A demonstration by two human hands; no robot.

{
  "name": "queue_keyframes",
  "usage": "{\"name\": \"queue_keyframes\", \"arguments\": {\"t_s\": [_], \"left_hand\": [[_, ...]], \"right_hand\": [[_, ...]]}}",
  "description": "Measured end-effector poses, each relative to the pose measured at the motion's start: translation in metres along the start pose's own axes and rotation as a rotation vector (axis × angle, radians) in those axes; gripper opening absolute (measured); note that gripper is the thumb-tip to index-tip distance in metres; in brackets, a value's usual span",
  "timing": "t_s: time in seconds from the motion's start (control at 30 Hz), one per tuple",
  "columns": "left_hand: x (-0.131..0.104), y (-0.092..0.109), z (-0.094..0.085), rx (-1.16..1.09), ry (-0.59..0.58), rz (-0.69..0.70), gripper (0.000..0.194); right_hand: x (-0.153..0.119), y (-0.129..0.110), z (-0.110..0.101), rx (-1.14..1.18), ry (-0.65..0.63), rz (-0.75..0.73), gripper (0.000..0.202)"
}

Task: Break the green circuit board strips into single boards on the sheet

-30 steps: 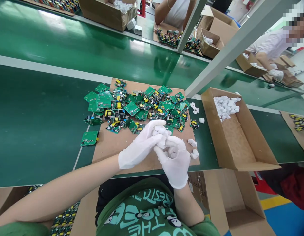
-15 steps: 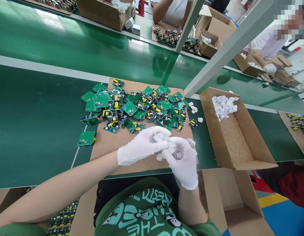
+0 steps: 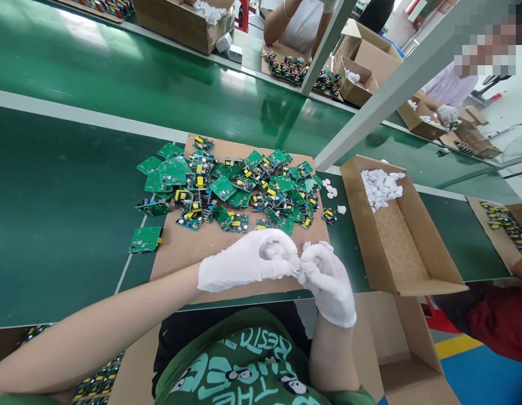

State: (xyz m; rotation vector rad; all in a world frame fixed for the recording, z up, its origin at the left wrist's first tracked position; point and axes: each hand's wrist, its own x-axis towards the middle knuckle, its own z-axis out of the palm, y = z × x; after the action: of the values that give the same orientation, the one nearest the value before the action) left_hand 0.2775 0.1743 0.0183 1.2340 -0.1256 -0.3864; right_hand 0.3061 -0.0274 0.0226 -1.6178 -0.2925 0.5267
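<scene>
Both my hands wear white gloves and meet over the near part of a cardboard sheet (image 3: 173,256). My left hand (image 3: 248,261) is curled around small white pieces (image 3: 277,251), whose exact kind I cannot make out. The fingertips of my right hand (image 3: 332,287) pinch a white piece right beside the left fingertips; the fingers largely hide it. More white pieces (image 3: 324,246) lie just behind my right hand. Beyond the hands, a heap of green circuit boards (image 3: 223,187) with yellow and black components covers the far part of the sheet.
To the right stands an open cardboard box (image 3: 402,236) with white pieces (image 3: 381,188) at its far end. A single circuit board (image 3: 145,239) lies at the left. A grey post (image 3: 370,98) slants up behind the heap. People sit across the green bench (image 3: 160,73).
My right hand has shifted slightly right and turned, its fingers now closed at the left fingertips. My left hand has moved slightly nearer me. The view has tilted a little.
</scene>
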Motion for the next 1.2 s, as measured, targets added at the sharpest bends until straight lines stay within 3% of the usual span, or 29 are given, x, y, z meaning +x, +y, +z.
{"name": "queue_keyframes", "arguments": {"t_s": [0.1,0.2,0.3,0.4,0.53,0.7,0.87,0.93,1.07,1.2], "left_hand": [[-0.001,0.002,-0.001,-0.124,-0.005,-0.035,0.029],[0.001,0.001,-0.004,-0.204,0.035,-0.008,0.034],[0.003,0.001,-0.006,-0.236,0.138,0.025,0.035],[0.005,0.001,-0.008,-0.377,0.159,0.011,0.032],[0.005,-0.003,-0.011,-0.468,0.129,0.056,0.042],[0.004,-0.011,-0.011,-0.317,0.136,0.130,0.050],[0.004,-0.010,-0.007,-0.211,0.166,0.148,0.047],[0.004,-0.009,-0.006,-0.154,0.193,0.153,0.047],[0.004,-0.004,-0.004,-0.064,0.169,0.116,0.036],[0.003,0.000,-0.004,0.016,0.072,0.054,0.025]], "right_hand": [[0.000,-0.001,-0.011,0.089,-0.016,0.046,0.026],[0.003,-0.004,-0.027,0.096,0.141,-0.007,0.026],[0.012,-0.005,-0.044,-0.082,0.394,-0.088,0.040],[0.025,-0.001,-0.056,-0.435,0.489,-0.122,0.048],[0.044,0.009,-0.064,-0.941,0.424,-0.153,0.030],[0.054,0.016,-0.068,-1.174,0.287,-0.136,0.035],[0.033,-0.005,-0.051,-0.930,0.499,-0.223,0.039],[0.022,-0.013,-0.036,-0.738,0.415,-0.266,0.041],[0.016,-0.013,-0.009,-0.553,0.078,-0.363,0.048],[0.019,-0.003,0.005,-0.430,0.043,-0.359,0.048]]}}
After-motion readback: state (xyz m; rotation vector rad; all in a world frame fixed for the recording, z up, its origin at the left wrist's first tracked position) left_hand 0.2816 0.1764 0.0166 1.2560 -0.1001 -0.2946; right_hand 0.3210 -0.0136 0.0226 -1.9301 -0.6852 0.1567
